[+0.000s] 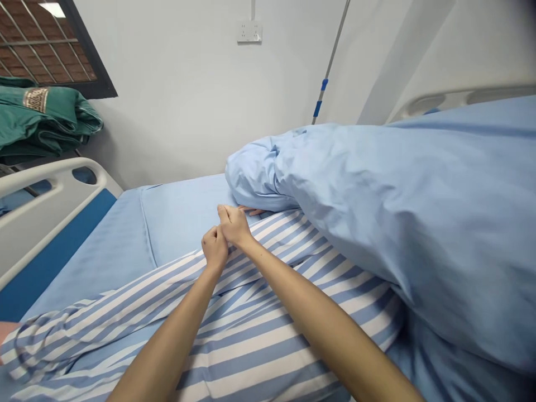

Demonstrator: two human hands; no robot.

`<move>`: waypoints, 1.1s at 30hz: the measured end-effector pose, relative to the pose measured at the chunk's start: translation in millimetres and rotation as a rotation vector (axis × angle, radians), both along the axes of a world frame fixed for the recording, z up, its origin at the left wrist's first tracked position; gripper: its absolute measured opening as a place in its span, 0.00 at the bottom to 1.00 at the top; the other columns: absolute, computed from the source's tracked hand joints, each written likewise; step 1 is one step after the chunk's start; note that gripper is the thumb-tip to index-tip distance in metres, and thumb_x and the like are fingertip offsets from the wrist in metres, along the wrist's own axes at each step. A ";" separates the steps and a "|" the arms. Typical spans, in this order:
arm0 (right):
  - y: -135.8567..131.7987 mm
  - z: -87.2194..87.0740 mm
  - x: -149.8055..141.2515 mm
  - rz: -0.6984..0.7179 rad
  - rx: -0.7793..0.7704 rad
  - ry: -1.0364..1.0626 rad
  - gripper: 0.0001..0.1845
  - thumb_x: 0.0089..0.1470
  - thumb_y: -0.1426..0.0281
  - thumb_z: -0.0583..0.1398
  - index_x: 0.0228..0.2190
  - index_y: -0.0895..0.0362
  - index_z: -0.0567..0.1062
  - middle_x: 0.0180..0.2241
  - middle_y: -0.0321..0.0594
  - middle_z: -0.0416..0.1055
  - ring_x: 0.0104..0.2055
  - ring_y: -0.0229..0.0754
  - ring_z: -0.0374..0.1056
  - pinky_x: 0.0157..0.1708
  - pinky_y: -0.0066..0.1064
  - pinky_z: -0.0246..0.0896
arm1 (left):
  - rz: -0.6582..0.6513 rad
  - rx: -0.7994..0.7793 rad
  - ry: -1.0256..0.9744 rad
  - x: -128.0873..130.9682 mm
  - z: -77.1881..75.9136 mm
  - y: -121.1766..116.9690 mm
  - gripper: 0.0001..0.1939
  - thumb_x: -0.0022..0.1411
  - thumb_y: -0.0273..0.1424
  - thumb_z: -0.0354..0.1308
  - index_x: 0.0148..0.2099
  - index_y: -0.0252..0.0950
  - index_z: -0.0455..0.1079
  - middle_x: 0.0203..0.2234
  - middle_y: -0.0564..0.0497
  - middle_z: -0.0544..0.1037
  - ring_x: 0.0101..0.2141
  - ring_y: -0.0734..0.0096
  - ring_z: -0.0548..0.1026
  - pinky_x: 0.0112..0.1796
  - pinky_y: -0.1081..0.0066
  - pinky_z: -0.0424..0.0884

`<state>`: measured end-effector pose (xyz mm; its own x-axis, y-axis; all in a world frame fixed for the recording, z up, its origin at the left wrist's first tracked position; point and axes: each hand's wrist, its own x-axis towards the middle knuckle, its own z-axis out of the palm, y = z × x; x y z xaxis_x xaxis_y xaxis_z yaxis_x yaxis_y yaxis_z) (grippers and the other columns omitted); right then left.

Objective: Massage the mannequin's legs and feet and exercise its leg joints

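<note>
My left hand (215, 246) is closed in a fist, low over the blue-and-white striped trousers (255, 335) of a person lying on the bed. Against it, a little farther to the right, my right hand (234, 225) is closed too, thumb side up. Whatever the two fists may grip is hidden. Just beyond my right hand, the fingers of the lying person's hand (254, 211) show from under a light blue quilt (352, 173). The quilt is bunched over the right side, covering the person's upper part.
A light blue sheet (180, 206) covers the mattress. At the left stands a white and blue bed end board (54, 223), with folded green cloth (46, 120) behind it. A pole with blue clamps (321, 95) and a wall socket (249, 32) are at the back.
</note>
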<state>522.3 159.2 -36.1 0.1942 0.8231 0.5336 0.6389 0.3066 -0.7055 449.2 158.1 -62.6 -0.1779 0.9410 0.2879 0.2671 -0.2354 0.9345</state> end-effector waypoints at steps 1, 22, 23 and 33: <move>1.5 0.2 4.7 0.011 0.003 -0.012 0.21 0.58 0.65 0.45 0.17 0.56 0.61 0.17 0.32 0.60 0.21 0.34 0.53 0.25 0.27 0.42 | -0.001 0.015 -0.013 4.4 1.3 1.0 0.16 0.53 0.34 0.47 0.17 0.36 0.51 0.13 0.58 0.53 0.19 0.80 0.52 0.21 0.75 0.50; 13.4 -16.4 89.7 -0.046 -0.065 0.199 0.20 0.56 0.64 0.47 0.17 0.57 0.65 0.18 0.35 0.64 0.24 0.36 0.59 0.26 0.25 0.50 | -0.079 0.046 -0.026 93.2 9.1 4.6 0.16 0.54 0.34 0.46 0.16 0.36 0.53 0.13 0.58 0.55 0.19 0.79 0.55 0.22 0.76 0.52; 13.2 -16.5 92.2 -0.051 -0.077 0.215 0.20 0.56 0.65 0.47 0.17 0.57 0.64 0.18 0.34 0.63 0.24 0.36 0.58 0.26 0.25 0.49 | -0.080 0.055 -0.038 97.6 10.2 4.9 0.16 0.54 0.34 0.46 0.17 0.36 0.53 0.13 0.58 0.56 0.19 0.79 0.55 0.22 0.76 0.52; 17.0 -2.4 131.6 -0.256 0.077 0.027 0.22 0.58 0.63 0.44 0.18 0.57 0.63 0.18 0.35 0.62 0.23 0.35 0.55 0.25 0.26 0.45 | -0.105 0.070 0.212 116.1 2.7 5.8 0.15 0.53 0.32 0.46 0.16 0.36 0.57 0.15 0.55 0.63 0.22 0.76 0.59 0.26 0.75 0.54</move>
